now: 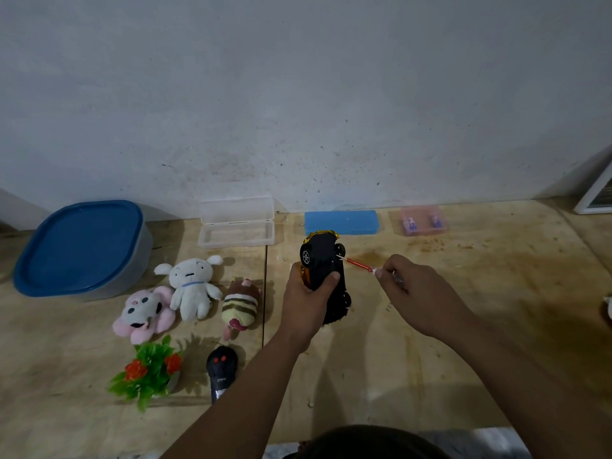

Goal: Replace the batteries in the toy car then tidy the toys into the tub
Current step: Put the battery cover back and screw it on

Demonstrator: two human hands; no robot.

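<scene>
**Red-handled screwdriver meets the car's underside**

Black plastic faces up: the toy car (323, 270) is held belly-up above the middle of the desk (463, 326), just in front of the blue case (341, 222) that lies along the far edge. The left hand (306, 301) grips it from below and from the near end, thumb curled over the black chassis, fingers wrapped round the orange-gold body. The car's long axis runs from the near edge toward the wall, tilted up, its gold end pointing away from the person and its near end low, close to the desk.

The right hand (410, 286) is to the right of the car, pinching the clear end of a small screwdriver (356, 264) between thumb and curled fingers. The tool lies almost crosswise to the car, its tip at the chassis beside the far right wheel; whether it sits in a screw head is too small to tell. I judge the battery cover is not yet off. Since the shaft comes in from the right and slightly nearer, the left hand must hold the car steady against that sideways push.

At the far left corner sits the tub (82, 250), its blue lid on. Between it and the car lie three plush toys (190, 289), a plastic plant (149, 369) and a black remote (221, 369) nearer the front edge. An open clear case (236, 223) and a pink box (422, 221) rest along the far edge.
</scene>
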